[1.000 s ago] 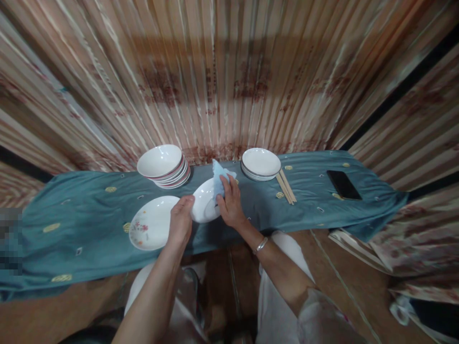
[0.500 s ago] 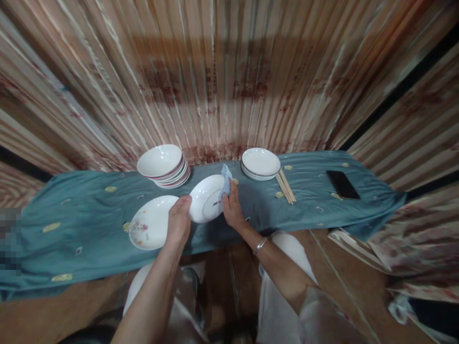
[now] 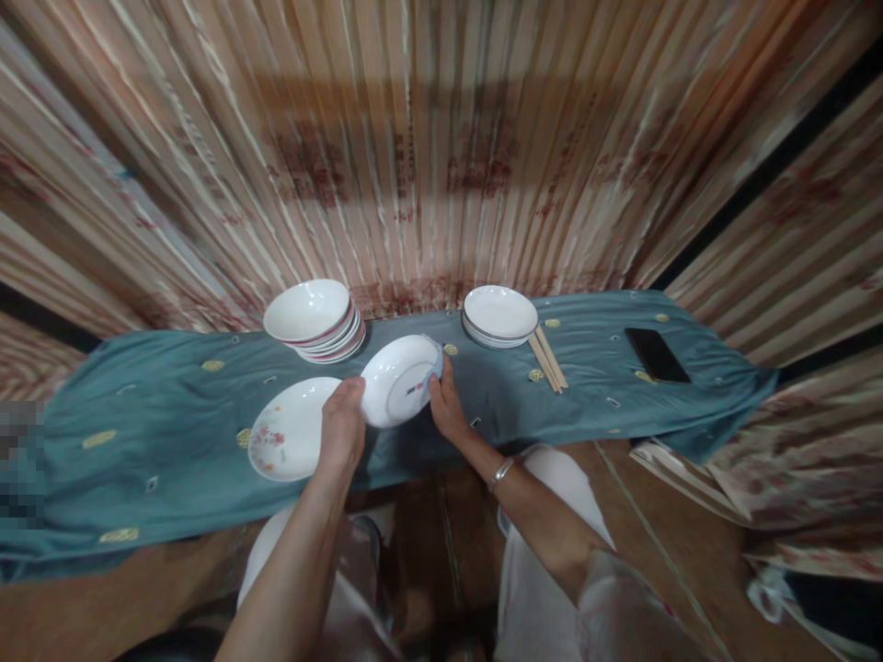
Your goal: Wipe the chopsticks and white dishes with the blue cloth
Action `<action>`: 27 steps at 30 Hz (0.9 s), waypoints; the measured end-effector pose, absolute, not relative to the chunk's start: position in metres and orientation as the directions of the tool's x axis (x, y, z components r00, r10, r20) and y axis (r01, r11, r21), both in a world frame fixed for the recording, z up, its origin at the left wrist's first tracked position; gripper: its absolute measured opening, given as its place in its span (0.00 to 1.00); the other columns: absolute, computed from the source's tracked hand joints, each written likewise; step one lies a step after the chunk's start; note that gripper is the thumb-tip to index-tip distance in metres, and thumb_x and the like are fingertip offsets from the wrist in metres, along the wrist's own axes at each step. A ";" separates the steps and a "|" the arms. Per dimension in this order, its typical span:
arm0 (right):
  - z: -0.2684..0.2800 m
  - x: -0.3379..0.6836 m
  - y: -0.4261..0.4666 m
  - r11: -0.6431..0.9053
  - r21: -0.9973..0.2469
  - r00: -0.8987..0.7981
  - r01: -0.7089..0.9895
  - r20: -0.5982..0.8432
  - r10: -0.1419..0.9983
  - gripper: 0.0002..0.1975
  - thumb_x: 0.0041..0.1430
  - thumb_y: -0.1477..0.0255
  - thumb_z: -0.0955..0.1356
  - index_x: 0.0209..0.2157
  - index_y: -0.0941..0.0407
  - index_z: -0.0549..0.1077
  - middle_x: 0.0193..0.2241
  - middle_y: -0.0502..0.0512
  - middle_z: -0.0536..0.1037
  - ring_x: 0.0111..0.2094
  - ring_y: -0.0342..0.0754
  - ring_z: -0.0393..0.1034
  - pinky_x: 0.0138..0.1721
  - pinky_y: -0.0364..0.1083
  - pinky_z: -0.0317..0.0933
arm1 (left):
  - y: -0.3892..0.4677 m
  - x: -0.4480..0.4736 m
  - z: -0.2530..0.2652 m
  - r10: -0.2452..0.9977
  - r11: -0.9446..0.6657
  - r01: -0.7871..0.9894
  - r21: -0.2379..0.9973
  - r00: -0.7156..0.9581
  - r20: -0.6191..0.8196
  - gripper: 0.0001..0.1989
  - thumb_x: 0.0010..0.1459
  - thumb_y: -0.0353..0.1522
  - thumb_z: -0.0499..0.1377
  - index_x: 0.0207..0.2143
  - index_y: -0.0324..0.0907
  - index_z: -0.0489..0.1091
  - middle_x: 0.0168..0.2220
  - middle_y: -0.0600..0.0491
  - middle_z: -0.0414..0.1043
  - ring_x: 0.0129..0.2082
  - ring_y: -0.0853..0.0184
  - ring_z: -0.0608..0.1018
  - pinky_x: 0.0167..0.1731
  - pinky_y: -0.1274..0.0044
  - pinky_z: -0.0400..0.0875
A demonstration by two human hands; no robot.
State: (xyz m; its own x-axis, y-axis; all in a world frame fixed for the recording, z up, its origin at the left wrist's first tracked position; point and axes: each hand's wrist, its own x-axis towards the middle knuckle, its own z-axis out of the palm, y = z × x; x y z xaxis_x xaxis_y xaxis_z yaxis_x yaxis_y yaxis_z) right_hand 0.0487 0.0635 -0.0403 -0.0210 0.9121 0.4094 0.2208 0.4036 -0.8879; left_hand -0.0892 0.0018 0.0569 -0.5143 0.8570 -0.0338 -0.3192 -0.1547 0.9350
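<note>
Between my hands a white plate [image 3: 395, 372] is held tilted, its underside with a small printed mark facing me. My left hand [image 3: 343, 425] is closed on the plate's left rim. At the right rim my right hand [image 3: 447, 402] presses a light blue cloth [image 3: 437, 357] against the plate; most of the cloth is hidden behind the rim and fingers. Partly covered by my left hand, a larger white plate [image 3: 290, 437] with a floral pattern lies on the cloth-covered table [image 3: 200, 432].
A stack of white bowls [image 3: 310, 313] stands at the back left. Further right sits a stack of small white plates [image 3: 499, 313], with wooden chopsticks [image 3: 550, 360] beside it. A black phone [image 3: 657, 356] lies at the right. Curtains [image 3: 441, 165] hang behind the table.
The blue cloth no longer stands up above the plate's right rim; it is now folded around the edge under my right hand. The plate has shifted very slightly left.
</note>
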 end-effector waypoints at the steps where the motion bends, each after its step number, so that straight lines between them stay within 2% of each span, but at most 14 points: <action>1: -0.038 0.050 0.065 0.401 -0.888 -0.024 0.224 0.407 0.913 0.31 0.66 0.60 0.54 0.65 0.62 0.47 0.63 0.66 0.56 0.64 0.48 0.51 0.63 0.52 0.49 | 0.003 -0.090 0.055 0.854 -0.163 -0.310 0.937 -0.520 -0.024 0.14 0.38 0.39 0.65 0.24 0.40 0.68 0.23 0.58 0.68 0.26 0.71 0.68 0.33 0.77 0.63; 6: -0.030 0.057 0.076 0.363 -0.899 -0.009 0.244 0.372 0.928 0.30 0.66 0.60 0.55 0.64 0.60 0.51 0.63 0.64 0.58 0.63 0.49 0.53 0.62 0.54 0.50 | 0.005 -0.084 0.052 0.869 -0.181 -0.362 0.914 -0.494 -0.024 0.15 0.39 0.40 0.65 0.24 0.40 0.67 0.23 0.59 0.66 0.27 0.72 0.68 0.33 0.77 0.63; 13: -0.029 0.070 0.090 0.389 -0.881 0.035 0.268 0.413 0.910 0.27 0.64 0.63 0.56 0.63 0.56 0.55 0.58 0.61 0.66 0.60 0.51 0.59 0.60 0.56 0.54 | 0.004 -0.073 0.058 0.929 -0.084 -0.441 0.893 -0.359 -0.090 0.17 0.38 0.40 0.68 0.27 0.40 0.69 0.27 0.56 0.72 0.29 0.70 0.72 0.36 0.77 0.65; 16: -0.027 0.074 0.093 0.408 -0.873 0.036 0.268 0.433 0.901 0.27 0.64 0.63 0.57 0.63 0.55 0.55 0.57 0.60 0.67 0.59 0.50 0.59 0.60 0.55 0.55 | 0.004 -0.072 0.056 0.937 -0.071 -0.426 0.902 -0.339 -0.087 0.19 0.38 0.40 0.68 0.33 0.40 0.72 0.30 0.55 0.75 0.33 0.67 0.75 0.39 0.75 0.65; 20: -0.019 0.080 0.095 0.439 -0.843 0.035 0.311 0.472 0.881 0.27 0.64 0.63 0.56 0.63 0.56 0.56 0.58 0.60 0.66 0.60 0.50 0.59 0.60 0.54 0.55 | 0.004 -0.072 0.053 0.946 -0.063 -0.393 0.917 -0.317 -0.072 0.22 0.39 0.38 0.67 0.39 0.41 0.73 0.32 0.53 0.77 0.34 0.65 0.76 0.39 0.74 0.65; 27: -0.002 0.089 0.099 0.524 -0.786 0.008 0.327 0.557 0.831 0.26 0.62 0.65 0.58 0.61 0.55 0.59 0.57 0.60 0.66 0.58 0.52 0.59 0.60 0.57 0.53 | 0.002 -0.072 0.050 0.957 -0.038 -0.325 0.945 -0.285 -0.059 0.17 0.40 0.37 0.66 0.35 0.40 0.74 0.31 0.53 0.76 0.32 0.67 0.74 0.38 0.75 0.64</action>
State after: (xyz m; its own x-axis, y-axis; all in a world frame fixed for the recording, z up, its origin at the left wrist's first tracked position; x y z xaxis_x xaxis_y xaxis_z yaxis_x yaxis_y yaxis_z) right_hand 0.0892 0.0992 -0.0018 0.0076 0.8308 0.5565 0.3274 0.5238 -0.7864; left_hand -0.0716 0.0020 0.0501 -0.2849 0.9567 -0.0591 -0.3251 -0.0384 0.9449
